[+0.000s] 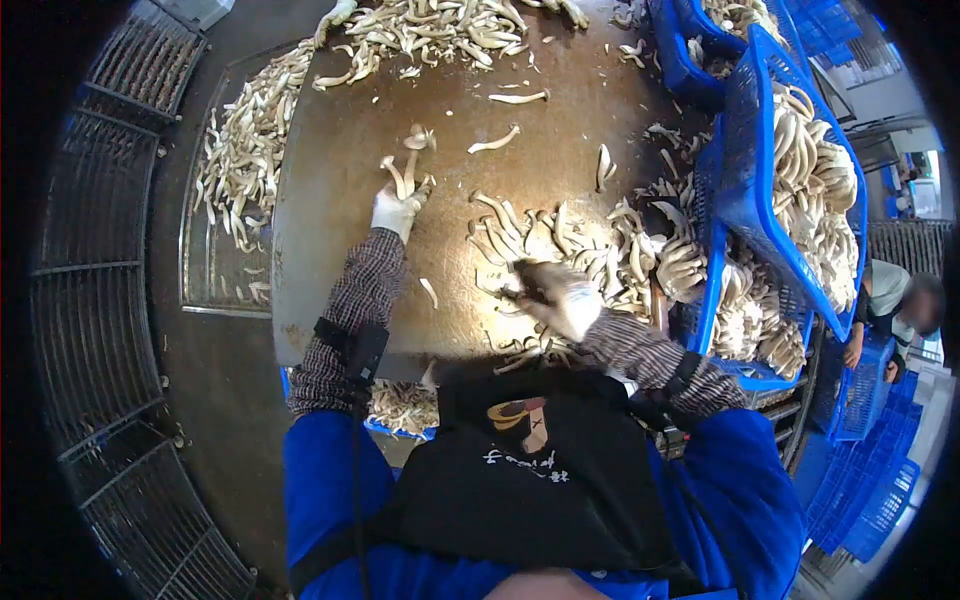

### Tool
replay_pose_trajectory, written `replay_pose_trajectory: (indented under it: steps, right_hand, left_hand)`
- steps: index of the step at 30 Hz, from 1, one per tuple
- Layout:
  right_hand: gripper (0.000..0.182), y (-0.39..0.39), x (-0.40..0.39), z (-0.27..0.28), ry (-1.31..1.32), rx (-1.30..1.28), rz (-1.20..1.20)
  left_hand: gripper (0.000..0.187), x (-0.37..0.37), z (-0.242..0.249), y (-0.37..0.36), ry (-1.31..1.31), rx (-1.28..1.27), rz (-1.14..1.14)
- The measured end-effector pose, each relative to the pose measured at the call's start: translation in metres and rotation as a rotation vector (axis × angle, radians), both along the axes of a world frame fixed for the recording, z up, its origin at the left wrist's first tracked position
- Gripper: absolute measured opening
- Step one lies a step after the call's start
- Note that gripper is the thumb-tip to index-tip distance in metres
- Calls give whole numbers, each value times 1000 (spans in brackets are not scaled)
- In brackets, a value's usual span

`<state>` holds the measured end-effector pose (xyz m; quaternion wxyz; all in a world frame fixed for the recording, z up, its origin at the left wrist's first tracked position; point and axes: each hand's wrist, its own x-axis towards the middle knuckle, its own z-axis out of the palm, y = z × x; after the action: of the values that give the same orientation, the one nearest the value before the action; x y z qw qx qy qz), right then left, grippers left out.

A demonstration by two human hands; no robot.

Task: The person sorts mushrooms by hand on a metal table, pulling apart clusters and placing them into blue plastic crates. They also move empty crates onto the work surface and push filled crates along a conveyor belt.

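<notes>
My left hand (396,208), in a whitish glove, is closed around a few long-stemmed mushrooms (411,165) above the left part of the metal table (330,230). Their caps stick out past the fingers, away from me. My right hand (562,300), gloved with dark fingers, is smeared by motion over the near part of the table. Loose mushrooms (500,235) lie beside and beyond it. Whether its fingers grip anything cannot be made out. A single mushroom (428,292) lies between my two hands.
Blue crates (735,190) filled with mushrooms stand along the right edge. A mushroom heap (440,30) covers the far end, where other gloved hands show. More mushrooms (245,150) lie left of the table. Metal racks (95,250) stand far left; another person (885,300) is at right.
</notes>
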<state>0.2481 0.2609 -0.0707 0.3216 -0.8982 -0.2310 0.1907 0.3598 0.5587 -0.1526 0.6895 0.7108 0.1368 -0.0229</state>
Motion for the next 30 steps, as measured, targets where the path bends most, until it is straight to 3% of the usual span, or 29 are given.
replay_pose_trajectory:
  steps: [2, 4, 6, 8, 10, 11, 12, 13, 14, 16, 17, 18, 20, 21, 22, 23, 24, 25, 26, 28, 29, 30]
  right_hand:
    - [75, -31, -10, 1, -335, -292, -65]
    - [84, -49, -32, -24, -137, -567, -23]
    - [90, -62, -27, -35, 234, -531, -80]
    - [81, -81, -23, -75, 110, -183, -202]
    - [76, -63, -2, -31, 513, 131, -573]
    - [70, -67, 4, -54, 619, 581, -636]
    - [61, -80, 13, -110, 623, 517, -676]
    - [58, -78, 22, -89, 479, 428, -453]
    - [53, -65, 30, -70, 718, 622, -567]
    - [40, -47, 43, -40, 1159, 960, -869]
    - [38, -49, 54, -57, 1388, 1125, -804]
    - [36, -42, 59, -62, 1413, 1149, -758]
    - [37, -26, 68, -79, 1165, 1070, -536]
    - [40, -11, 71, -62, 1023, 1033, -427]
    - [44, -5, 73, -41, 1475, 1307, -757]
    - [46, -14, 83, -35, 1445, 1255, -556]
    - [55, -16, 89, -31, 1584, 1420, -202]
    - [56, -17, 90, -28, 1491, 1373, -278]
    - [56, -11, 89, -11, 1395, 1329, -351]
    - [58, 7, 84, -14, 749, 961, -294]
    - [57, 22, 73, 15, 495, 678, -389]
    - [55, 33, 71, 6, 483, 722, -390]
  left_hand:
    - [27, 6, 14, 8, 217, 173, -7]
    - [28, 5, 8, 3, 161, 94, 24]
    - [28, 7, -3, -2, 98, 19, 47]
    - [28, 6, -13, -6, 104, 59, 81]
    - [32, -6, 9, -23, 162, -66, 34]
    - [40, -9, 6, -30, 80, -220, 32]
    - [48, -13, 6, -39, -3, -375, 28]
    - [59, -21, 30, -56, -162, 66, -26]
    - [71, -27, 55, -67, -318, 509, -74]
    - [102, -32, 62, -80, -375, 1001, -406]
    - [92, -43, 89, -94, -326, 980, -625]
    - [81, -52, 78, -101, -344, 1028, -839]
    - [73, -57, 62, -112, -687, 912, -732]
    - [70, -55, 57, -109, -518, 824, -710]
    - [67, -52, 53, -105, -353, 731, -685]
    - [57, -53, 66, -98, -170, 577, -648]
    - [51, -51, 40, -96, -38, 191, -530]
    - [45, -50, 13, -94, 65, -190, -365]
    - [44, -51, 34, -93, 166, -379, -305]
    - [45, -56, 39, -96, 107, -408, -243]
    - [53, -58, 41, -98, 125, -434, -263]
    - [61, -61, 42, -101, 146, -461, -283]
